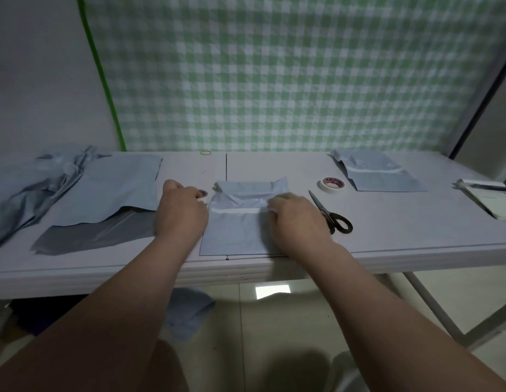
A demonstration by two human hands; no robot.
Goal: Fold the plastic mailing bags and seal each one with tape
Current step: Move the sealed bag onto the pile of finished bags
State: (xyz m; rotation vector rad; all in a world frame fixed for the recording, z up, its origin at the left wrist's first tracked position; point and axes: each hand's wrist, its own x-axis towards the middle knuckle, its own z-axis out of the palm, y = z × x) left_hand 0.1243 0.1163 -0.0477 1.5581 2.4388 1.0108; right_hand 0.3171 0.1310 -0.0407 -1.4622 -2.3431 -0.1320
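- While the mailing bag [234, 236] lies folded at the table's [387, 250] near edge, the left hand [181, 210] grips a small tape roll [203, 193] beside its left edge.
- The right hand [295, 215], fingers curled, pinches the white tape strip [234, 210] across the flap.
- A second tape roll [333, 185] near the scissors [332, 217] carries red print, too small to read.
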